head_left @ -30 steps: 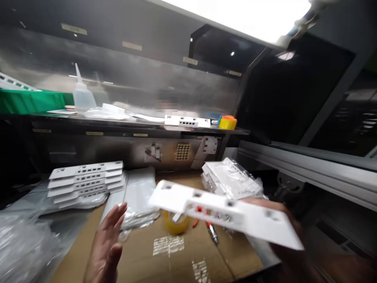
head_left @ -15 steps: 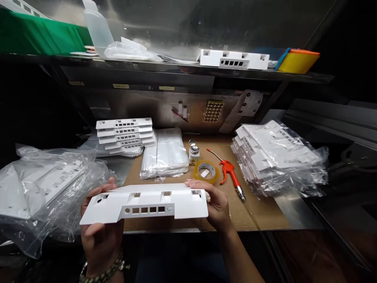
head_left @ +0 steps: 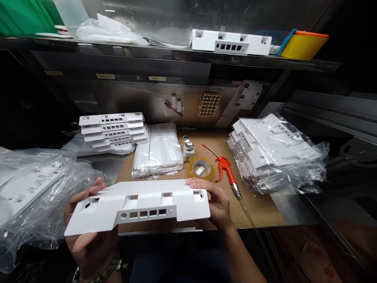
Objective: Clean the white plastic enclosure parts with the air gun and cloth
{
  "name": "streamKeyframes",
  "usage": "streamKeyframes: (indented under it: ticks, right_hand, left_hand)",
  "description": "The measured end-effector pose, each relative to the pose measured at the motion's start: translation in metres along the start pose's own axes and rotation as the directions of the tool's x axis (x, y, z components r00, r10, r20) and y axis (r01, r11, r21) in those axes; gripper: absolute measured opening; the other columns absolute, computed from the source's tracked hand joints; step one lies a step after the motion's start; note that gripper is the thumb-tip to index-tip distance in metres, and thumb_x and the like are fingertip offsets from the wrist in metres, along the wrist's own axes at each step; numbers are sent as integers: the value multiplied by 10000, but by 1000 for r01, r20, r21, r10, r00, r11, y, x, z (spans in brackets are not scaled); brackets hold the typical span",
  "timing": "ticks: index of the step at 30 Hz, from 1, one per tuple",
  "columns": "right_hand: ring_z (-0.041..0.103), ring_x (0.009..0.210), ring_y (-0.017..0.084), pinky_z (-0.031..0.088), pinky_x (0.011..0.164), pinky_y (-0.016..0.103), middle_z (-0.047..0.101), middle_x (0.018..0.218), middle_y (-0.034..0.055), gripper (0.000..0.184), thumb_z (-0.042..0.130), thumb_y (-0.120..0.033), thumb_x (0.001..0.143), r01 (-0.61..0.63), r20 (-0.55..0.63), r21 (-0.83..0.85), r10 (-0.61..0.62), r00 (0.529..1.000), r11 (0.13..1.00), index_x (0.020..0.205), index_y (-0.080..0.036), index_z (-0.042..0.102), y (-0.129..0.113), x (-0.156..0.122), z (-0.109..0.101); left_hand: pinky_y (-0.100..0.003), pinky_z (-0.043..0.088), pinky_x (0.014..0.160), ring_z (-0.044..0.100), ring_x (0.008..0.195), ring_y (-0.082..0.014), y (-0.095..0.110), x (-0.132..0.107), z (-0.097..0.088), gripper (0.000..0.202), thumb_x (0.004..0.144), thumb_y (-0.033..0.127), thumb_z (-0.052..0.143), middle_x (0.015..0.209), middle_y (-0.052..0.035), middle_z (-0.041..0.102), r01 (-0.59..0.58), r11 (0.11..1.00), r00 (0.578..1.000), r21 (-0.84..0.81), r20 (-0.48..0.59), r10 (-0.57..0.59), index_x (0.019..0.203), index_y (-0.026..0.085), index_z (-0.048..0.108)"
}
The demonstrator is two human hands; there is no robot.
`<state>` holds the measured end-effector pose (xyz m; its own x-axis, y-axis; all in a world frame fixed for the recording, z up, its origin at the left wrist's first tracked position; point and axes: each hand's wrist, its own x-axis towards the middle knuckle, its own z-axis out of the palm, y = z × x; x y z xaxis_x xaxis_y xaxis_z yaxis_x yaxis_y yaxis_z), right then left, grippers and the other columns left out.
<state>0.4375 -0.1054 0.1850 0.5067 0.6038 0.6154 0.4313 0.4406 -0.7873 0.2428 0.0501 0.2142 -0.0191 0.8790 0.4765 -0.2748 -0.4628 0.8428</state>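
Well, in the head view, gripping a white cover (head_left: pixel 147 201) at one end with the left hand (head_left: pixel 92 244) and at the other end with the right hand (head_left: pixel 218 201). Holding it up at the near edge of the brown cardboard (head_left: pixel 259 212). Seeing a tape roll (head_left: pixel 191 168) and a red air gun (head_left: pixel 226 165) past it, and clear bags (head_left: pixel 159 149) farther back.

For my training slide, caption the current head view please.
Left hand and right hand hold a white slotted panel; beyond lie tape and a red air gun.
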Motion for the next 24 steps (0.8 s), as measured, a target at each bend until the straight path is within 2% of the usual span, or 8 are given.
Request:
streamKeyframes:
  ticks: [3, 6, 9, 15, 19, 24]
  right_hand:
    - [735, 1109, 248, 599, 978, 423, 777, 1170, 23, 373, 694, -95, 905, -28, -1, -11, 28, 1000, 1000, 1195, -325, 736, 4, -1, -2]
    - [735, 1111, 254, 595, 990, 428, 778, 1166, 38, 310, 684, -136, 922, -66, -14, -27, 66, 998, 997, 1174, -307, 741, 8, -4, -6]
    - [732, 1121, 252, 589, 1000, 414, 774, 1178, 39, 301, 681, -147, 925, -98, -25, -24, 97, 995, 995, 1174, -306, 739, 12, -7, -9]
    - [726, 1133, 250, 584, 1007, 404, 766, 1199, 42, 303, 685, -160, 926, -131, -26, -33, 130, 991, 991, 1187, -309, 729, 18, -14, -13]
    - [719, 1155, 246, 575, 1026, 392, 764, 1208, 36, 299, 700, -176, 921, -113, -37, -36, 112, 993, 993, 1189, -306, 726, 19, -17, -14]
    - [714, 1166, 261, 570, 1046, 415, 756, 1225, 52, 298, 688, -184, 928, -64, -33, -25, 63, 997, 998, 1206, -285, 718, 19, -18, -16]
  left_hand:
    - [-504, 361, 1235, 554, 1336, -373, -5, -1, 1, 587, 775, 688, 751, 1106, -33, 680, -55, 992, 998, -109, 34, 59, 1084, 195, 674]
    - [-510, 350, 1242, 540, 1354, -378, -5, -4, 2, 651, 737, 728, 749, 1143, -26, 685, -45, 996, 997, -83, 61, 50, 1131, 215, 679]
    - [-529, 354, 1230, 522, 1373, -392, -3, -7, 3, 698, 743, 751, 706, 1181, -59, 671, -54, 997, 996, -55, 69, 57, 1174, 203, 669]
    - [-477, 340, 1231, 487, 1409, -369, -5, -11, -2, 697, 691, 710, 779, 1210, -68, 642, -13, 996, 993, -88, 112, 23, 1190, 235, 674]
    - [-489, 337, 1232, 470, 1422, -378, -7, -13, -6, 748, 695, 731, 768, 1212, -81, 650, -59, 995, 988, -82, 135, 70, 1220, 210, 653]
    - [-513, 331, 1234, 454, 1429, -388, -7, -15, -9, 755, 674, 760, 758, 1200, -72, 646, -58, 994, 988, -92, 141, 70, 1213, 242, 657]
